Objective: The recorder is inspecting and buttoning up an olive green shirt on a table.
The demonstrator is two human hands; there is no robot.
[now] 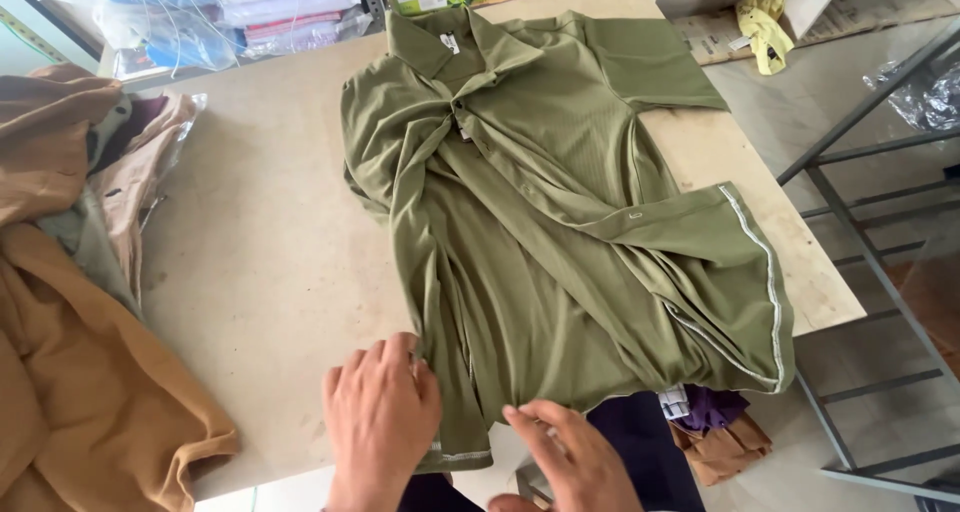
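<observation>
An olive green collared shirt (540, 222) lies front-up and rumpled on a beige table (260, 272), its collar toward the far edge and its hem at the near edge. My left hand (380, 412) rests flat on the shirt's lower left hem, fingers together and pressing the fabric. My right hand (570, 452) lies just below the hem's middle, fingertips touching the cloth at the table's near edge. The right side of the shirt hangs over the table's corner, showing a pale stitched seam (765, 272).
A heap of tan and brown garments (70, 302) covers the table's left side. Bagged folded clothes (220, 12) sit at the far left. A metal rack frame (860, 202) stands to the right. More clothes (715, 427) lie on the floor below.
</observation>
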